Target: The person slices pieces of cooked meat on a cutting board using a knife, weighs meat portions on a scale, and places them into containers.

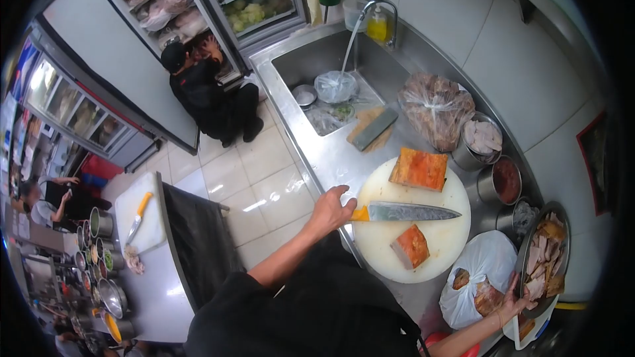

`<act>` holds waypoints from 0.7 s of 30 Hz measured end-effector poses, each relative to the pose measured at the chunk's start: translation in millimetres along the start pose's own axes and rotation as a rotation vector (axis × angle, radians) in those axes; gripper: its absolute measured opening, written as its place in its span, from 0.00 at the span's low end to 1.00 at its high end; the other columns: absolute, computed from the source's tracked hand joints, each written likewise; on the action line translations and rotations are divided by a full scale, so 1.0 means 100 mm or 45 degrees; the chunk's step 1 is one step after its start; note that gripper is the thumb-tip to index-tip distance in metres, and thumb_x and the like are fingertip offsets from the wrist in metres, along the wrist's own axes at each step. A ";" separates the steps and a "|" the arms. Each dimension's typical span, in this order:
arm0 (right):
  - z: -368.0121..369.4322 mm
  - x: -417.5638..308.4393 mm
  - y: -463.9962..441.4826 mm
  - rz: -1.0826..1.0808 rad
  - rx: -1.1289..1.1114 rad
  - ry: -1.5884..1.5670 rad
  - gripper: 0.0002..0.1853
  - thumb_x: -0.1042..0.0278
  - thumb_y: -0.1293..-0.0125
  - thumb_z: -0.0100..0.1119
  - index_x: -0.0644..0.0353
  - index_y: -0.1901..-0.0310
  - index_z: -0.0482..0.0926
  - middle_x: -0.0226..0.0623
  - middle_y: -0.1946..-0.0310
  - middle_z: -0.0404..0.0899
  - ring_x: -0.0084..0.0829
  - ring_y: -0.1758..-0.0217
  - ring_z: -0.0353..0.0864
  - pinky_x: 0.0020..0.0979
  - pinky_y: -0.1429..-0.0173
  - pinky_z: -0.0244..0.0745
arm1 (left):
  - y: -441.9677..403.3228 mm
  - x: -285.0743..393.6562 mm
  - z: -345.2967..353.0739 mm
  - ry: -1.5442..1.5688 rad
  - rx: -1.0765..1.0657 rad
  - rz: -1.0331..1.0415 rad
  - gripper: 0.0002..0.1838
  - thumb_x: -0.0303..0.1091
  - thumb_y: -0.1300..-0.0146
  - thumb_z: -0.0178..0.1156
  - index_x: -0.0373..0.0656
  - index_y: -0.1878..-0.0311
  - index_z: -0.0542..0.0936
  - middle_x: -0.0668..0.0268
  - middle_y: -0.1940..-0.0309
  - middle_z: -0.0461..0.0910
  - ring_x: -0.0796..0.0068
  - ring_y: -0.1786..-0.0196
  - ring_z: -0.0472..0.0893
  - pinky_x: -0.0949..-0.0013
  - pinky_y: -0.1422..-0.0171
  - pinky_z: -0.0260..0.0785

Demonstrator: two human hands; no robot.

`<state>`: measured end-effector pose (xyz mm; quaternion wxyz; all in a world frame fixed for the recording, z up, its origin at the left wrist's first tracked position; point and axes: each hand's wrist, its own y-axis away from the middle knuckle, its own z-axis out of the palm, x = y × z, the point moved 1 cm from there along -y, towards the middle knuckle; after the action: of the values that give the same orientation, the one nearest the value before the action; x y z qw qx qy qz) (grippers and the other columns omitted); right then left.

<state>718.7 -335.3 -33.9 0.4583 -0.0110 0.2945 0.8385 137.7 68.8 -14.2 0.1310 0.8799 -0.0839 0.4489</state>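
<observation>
My left hand (pixel 331 213) is at the yellow handle of a large kitchen knife (pixel 413 212), covering most of the handle. The blade lies flat across a round white cutting board (pixel 370 258). A block of orange-brown roasted meat (pixel 419 169) sits on the board above the blade, and a smaller cut piece (pixel 410 246) lies below it. At the lower right, my right hand (pixel 514 305) grips the rim of a metal bowl (pixel 566 251) heaped with sliced meat. Beside that hand stands a white plastic bag (pixel 486 264) with browned meat inside.
Water runs from a tap (pixel 395 16) onto a plastic bag (pixel 336 86) in the sink (pixel 291 59). A sharpening stone (pixel 375 129), bagged meat (pixel 436 109) and metal containers (pixel 499 182) stand around the board. Another person (pixel 211 96) crouches at an open fridge. A side table (pixel 159 291) holds another knife (pixel 139 218).
</observation>
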 end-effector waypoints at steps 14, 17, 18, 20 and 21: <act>0.06 0.07 0.11 -0.017 0.031 -0.003 0.36 0.84 0.44 0.52 0.87 0.32 0.58 0.72 0.30 0.53 0.75 0.25 0.50 0.66 0.29 0.72 | 0.01 -0.05 0.05 -0.019 -0.046 -0.062 0.28 0.42 0.38 0.61 0.29 0.40 0.79 0.37 0.43 0.79 0.40 0.39 0.78 0.51 0.31 0.69; 0.00 -0.02 0.03 0.041 0.038 -0.071 0.36 0.84 0.44 0.52 0.86 0.32 0.57 0.70 0.29 0.52 0.74 0.25 0.49 0.66 0.28 0.71 | 0.00 -0.06 0.05 -0.011 -0.042 -0.068 0.28 0.42 0.38 0.62 0.29 0.40 0.79 0.38 0.43 0.79 0.40 0.38 0.78 0.51 0.31 0.69; 0.01 -0.02 0.03 0.047 0.036 -0.075 0.36 0.84 0.44 0.52 0.85 0.31 0.57 0.70 0.29 0.52 0.73 0.24 0.49 0.65 0.28 0.71 | 0.00 -0.06 0.05 -0.006 -0.044 -0.076 0.28 0.42 0.38 0.62 0.30 0.40 0.79 0.38 0.43 0.79 0.40 0.38 0.78 0.51 0.31 0.69; -0.02 -0.02 0.03 0.037 0.026 -0.060 0.36 0.84 0.43 0.52 0.84 0.31 0.57 0.68 0.28 0.51 0.72 0.24 0.48 0.65 0.27 0.70 | 0.01 -0.06 0.05 -0.008 -0.049 -0.078 0.28 0.42 0.38 0.62 0.30 0.40 0.79 0.38 0.43 0.79 0.40 0.38 0.78 0.52 0.31 0.69; 0.00 0.01 0.06 0.020 0.019 -0.042 0.36 0.84 0.42 0.52 0.83 0.30 0.57 0.68 0.27 0.50 0.71 0.23 0.47 0.64 0.26 0.70 | 0.01 -0.06 0.06 -0.010 -0.052 -0.077 0.28 0.42 0.38 0.62 0.30 0.40 0.79 0.38 0.43 0.79 0.40 0.38 0.78 0.52 0.31 0.69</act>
<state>713.6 -337.0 -31.9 0.4566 0.0085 0.2932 0.8399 138.1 66.3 -22.2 0.1622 0.8810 -0.0668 0.4394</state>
